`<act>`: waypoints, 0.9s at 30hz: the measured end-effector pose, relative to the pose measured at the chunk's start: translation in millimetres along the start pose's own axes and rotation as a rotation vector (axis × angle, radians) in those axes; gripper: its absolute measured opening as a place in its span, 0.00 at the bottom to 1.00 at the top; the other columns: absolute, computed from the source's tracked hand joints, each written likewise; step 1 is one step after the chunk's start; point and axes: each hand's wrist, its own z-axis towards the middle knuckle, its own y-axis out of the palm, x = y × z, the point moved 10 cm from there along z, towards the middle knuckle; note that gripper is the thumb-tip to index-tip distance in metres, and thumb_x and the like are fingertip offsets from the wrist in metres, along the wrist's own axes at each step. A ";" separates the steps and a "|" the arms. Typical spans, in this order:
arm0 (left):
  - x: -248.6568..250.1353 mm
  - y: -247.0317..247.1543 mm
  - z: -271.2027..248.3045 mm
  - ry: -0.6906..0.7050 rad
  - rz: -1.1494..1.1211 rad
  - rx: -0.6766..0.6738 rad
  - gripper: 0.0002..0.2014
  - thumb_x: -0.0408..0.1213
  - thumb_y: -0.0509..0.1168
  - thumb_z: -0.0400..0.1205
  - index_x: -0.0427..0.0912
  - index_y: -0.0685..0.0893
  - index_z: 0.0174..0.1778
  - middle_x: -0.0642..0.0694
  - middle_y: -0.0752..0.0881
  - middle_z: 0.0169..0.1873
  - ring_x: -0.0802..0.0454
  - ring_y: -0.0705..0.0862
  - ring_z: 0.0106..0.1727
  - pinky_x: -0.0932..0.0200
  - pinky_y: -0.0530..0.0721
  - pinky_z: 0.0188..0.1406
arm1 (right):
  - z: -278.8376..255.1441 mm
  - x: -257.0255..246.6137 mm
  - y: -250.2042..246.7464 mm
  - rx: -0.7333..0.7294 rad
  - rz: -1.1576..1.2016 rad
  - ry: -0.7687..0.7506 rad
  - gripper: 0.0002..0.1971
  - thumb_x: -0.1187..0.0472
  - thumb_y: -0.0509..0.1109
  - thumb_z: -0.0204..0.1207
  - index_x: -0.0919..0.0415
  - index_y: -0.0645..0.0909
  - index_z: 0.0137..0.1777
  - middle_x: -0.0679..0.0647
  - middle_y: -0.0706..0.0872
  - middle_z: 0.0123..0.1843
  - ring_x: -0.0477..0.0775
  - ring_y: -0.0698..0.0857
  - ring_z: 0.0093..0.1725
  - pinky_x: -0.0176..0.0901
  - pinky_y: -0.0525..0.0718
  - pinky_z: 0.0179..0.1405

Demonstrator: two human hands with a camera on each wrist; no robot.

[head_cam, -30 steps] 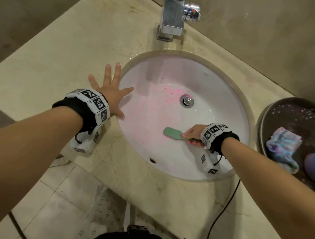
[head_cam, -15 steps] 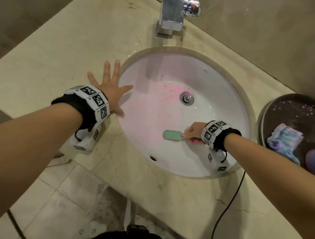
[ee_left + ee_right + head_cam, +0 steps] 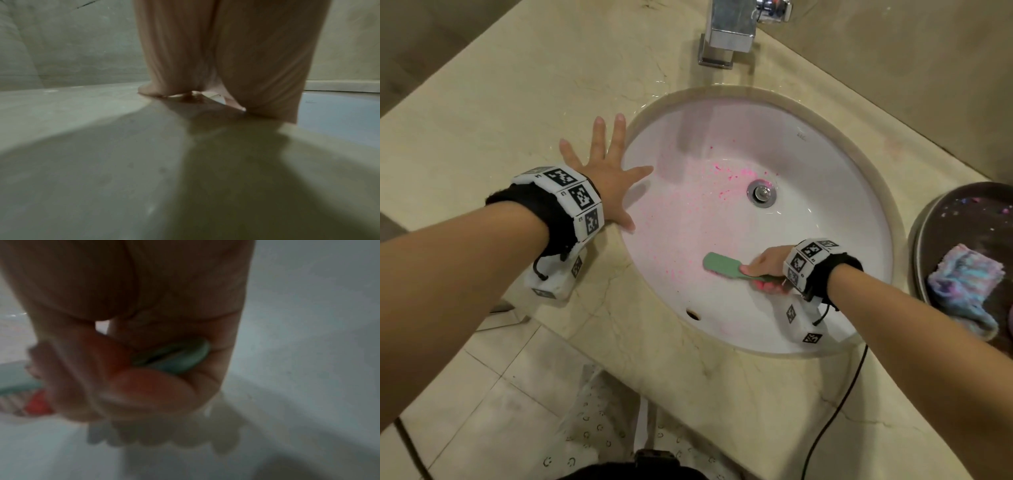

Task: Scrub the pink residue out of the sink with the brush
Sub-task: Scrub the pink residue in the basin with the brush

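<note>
A white oval sink (image 3: 832, 178) is set in a beige stone counter. Pink residue (image 3: 688, 219) speckles its left slope and gathers brighter near the drain (image 3: 762, 193). My right hand (image 3: 767, 265) grips the handle of a green brush (image 3: 722, 265), whose head lies bristles down on the near slope. The right wrist view shows curled fingers (image 3: 148, 395) wrapped round the brush's green handle (image 3: 180, 356). My left hand (image 3: 606, 178) lies flat with spread fingers on the counter at the sink's left rim, thumb reaching over the edge. In the left wrist view the palm (image 3: 226, 56) presses the counter.
A chrome faucet (image 3: 729, 31) stands behind the sink. A dark round basin (image 3: 959, 219) at the right holds a blue-purple cloth (image 3: 965, 284). A black cable (image 3: 835, 414) trails over the counter's front edge. Floor tiles (image 3: 482, 394) lie below at the left.
The brush head slid a little down and right along the near slope with my right hand. The left hand stays planted on the rim.
</note>
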 end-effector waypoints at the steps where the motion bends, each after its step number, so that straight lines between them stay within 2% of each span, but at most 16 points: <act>1: 0.0 -0.2 -0.2 0.000 -0.002 -0.001 0.52 0.59 0.75 0.65 0.64 0.50 0.81 0.38 0.17 0.72 0.32 0.21 0.74 0.18 0.41 0.67 | 0.2 -2.2 1.5 0.000 -0.035 -0.013 0.25 0.43 0.61 0.80 0.60 0.76 0.28 0.50 0.74 0.17 0.49 0.69 0.15 0.34 0.69 0.20; 3: -0.2 -0.7 -0.2 0.000 -0.006 -0.001 0.52 0.59 0.75 0.66 0.63 0.50 0.81 0.38 0.17 0.72 0.32 0.21 0.74 0.18 0.40 0.67 | 2.0 -7.2 -16.5 0.126 -0.051 -0.032 0.24 0.43 0.62 0.79 0.59 0.77 0.27 0.50 0.75 0.18 0.49 0.70 0.16 0.34 0.70 0.21; 5: -0.1 -0.7 0.0 0.002 -0.002 0.002 0.52 0.59 0.75 0.65 0.63 0.50 0.81 0.38 0.17 0.72 0.32 0.21 0.74 0.18 0.41 0.67 | 0.2 -6.8 -49.5 0.370 -0.046 -0.010 0.24 0.45 0.61 0.80 0.59 0.76 0.26 0.52 0.76 0.22 0.50 0.71 0.19 0.34 0.71 0.23; 7: -0.1 -0.4 0.3 0.000 0.004 0.005 0.52 0.60 0.75 0.65 0.64 0.50 0.81 0.38 0.17 0.72 0.32 0.21 0.74 0.18 0.41 0.66 | -2.7 7.6 -84.9 0.625 0.014 0.069 0.23 0.47 0.58 0.81 0.59 0.76 0.28 0.55 0.79 0.30 0.53 0.74 0.25 0.38 0.73 0.31; 8: 0.0 -0.3 0.3 -0.001 0.007 0.004 0.52 0.60 0.75 0.65 0.64 0.50 0.81 0.38 0.17 0.72 0.32 0.21 0.74 0.18 0.41 0.67 | -1.4 15.2 -93.6 0.691 0.046 0.100 0.22 0.47 0.57 0.81 0.58 0.76 0.29 0.57 0.81 0.34 0.55 0.76 0.29 0.40 0.75 0.35; 10: 0.4 -0.1 0.3 -0.004 0.004 -0.004 0.52 0.59 0.76 0.65 0.64 0.50 0.81 0.38 0.17 0.72 0.32 0.21 0.74 0.18 0.41 0.67 | 7.5 25.5 -90.2 0.672 0.191 0.121 0.23 0.45 0.57 0.80 0.56 0.76 0.27 0.57 0.82 0.34 0.57 0.78 0.31 0.47 0.80 0.46; 11: 0.0 -0.1 0.0 -0.005 0.001 -0.006 0.52 0.59 0.76 0.65 0.64 0.50 0.81 0.38 0.17 0.72 0.32 0.21 0.74 0.18 0.41 0.67 | 12.6 25.9 -80.3 0.609 0.306 0.109 0.25 0.43 0.59 0.79 0.58 0.76 0.26 0.55 0.80 0.30 0.56 0.77 0.29 0.49 0.80 0.44; 14: 0.8 0.1 -0.6 -0.005 0.000 -0.006 0.53 0.58 0.76 0.65 0.64 0.50 0.81 0.38 0.17 0.72 0.32 0.21 0.74 0.18 0.41 0.67 | 19.3 8.0 -32.9 0.258 0.398 0.088 0.25 0.43 0.61 0.80 0.59 0.72 0.26 0.51 0.72 0.21 0.50 0.68 0.20 0.39 0.67 0.24; 16: 1.0 -0.1 -0.7 -0.007 0.001 -0.005 0.53 0.59 0.76 0.65 0.63 0.50 0.81 0.38 0.17 0.72 0.32 0.21 0.74 0.18 0.41 0.67 | 16.5 -6.5 -10.1 0.094 0.266 0.062 0.25 0.43 0.60 0.80 0.59 0.72 0.27 0.49 0.70 0.17 0.48 0.65 0.15 0.36 0.63 0.22; 17: 1.0 -0.1 -1.0 -0.008 0.000 -0.007 0.53 0.59 0.76 0.65 0.63 0.50 0.81 0.38 0.17 0.72 0.32 0.21 0.74 0.18 0.41 0.67 | 15.6 -9.7 -6.4 0.072 0.224 0.057 0.25 0.43 0.60 0.80 0.59 0.72 0.27 0.48 0.70 0.15 0.47 0.65 0.14 0.36 0.62 0.21; 18: 0.7 -0.1 -1.2 -0.008 0.000 -0.009 0.53 0.59 0.76 0.65 0.63 0.50 0.81 0.38 0.17 0.72 0.32 0.21 0.74 0.18 0.41 0.67 | 17.9 -11.6 -9.8 0.095 0.218 0.048 0.25 0.43 0.61 0.80 0.60 0.73 0.27 0.49 0.71 0.15 0.47 0.65 0.13 0.36 0.63 0.21; 20: 0.6 0.0 -1.2 -0.007 0.000 -0.009 0.53 0.58 0.76 0.65 0.63 0.50 0.81 0.38 0.17 0.72 0.32 0.21 0.74 0.18 0.41 0.67 | 20.7 -8.8 -32.3 0.271 0.273 0.039 0.26 0.44 0.62 0.80 0.60 0.74 0.25 0.51 0.73 0.19 0.50 0.69 0.17 0.38 0.67 0.22; 22: 0.3 0.5 -0.7 -0.006 -0.003 -0.007 0.53 0.58 0.76 0.65 0.63 0.50 0.81 0.38 0.16 0.72 0.32 0.21 0.74 0.18 0.41 0.67 | 17.6 0.3 -64.7 0.508 0.306 0.034 0.25 0.44 0.62 0.78 0.59 0.75 0.23 0.54 0.77 0.25 0.55 0.74 0.25 0.43 0.75 0.34; 23: 0.2 0.7 -0.5 -0.006 -0.004 -0.006 0.53 0.58 0.76 0.65 0.63 0.50 0.81 0.38 0.16 0.72 0.32 0.20 0.74 0.18 0.41 0.66 | 16.4 3.3 -73.7 0.562 0.326 0.026 0.24 0.44 0.61 0.78 0.57 0.76 0.24 0.55 0.79 0.28 0.57 0.77 0.29 0.47 0.76 0.39; 25: -0.1 1.0 0.0 -0.005 -0.001 -0.008 0.53 0.59 0.76 0.65 0.63 0.50 0.81 0.38 0.16 0.71 0.32 0.20 0.74 0.18 0.41 0.66 | 19.7 4.2 -74.5 0.545 0.451 -0.003 0.20 0.46 0.60 0.80 0.56 0.74 0.29 0.53 0.79 0.33 0.54 0.78 0.33 0.44 0.78 0.41; 27: -0.2 1.3 0.5 -0.006 0.001 -0.010 0.54 0.59 0.76 0.64 0.64 0.49 0.81 0.38 0.16 0.71 0.32 0.20 0.74 0.17 0.40 0.66 | 23.8 0.0 -66.9 0.497 0.570 -0.030 0.18 0.48 0.58 0.82 0.55 0.70 0.33 0.50 0.77 0.34 0.48 0.77 0.33 0.38 0.78 0.39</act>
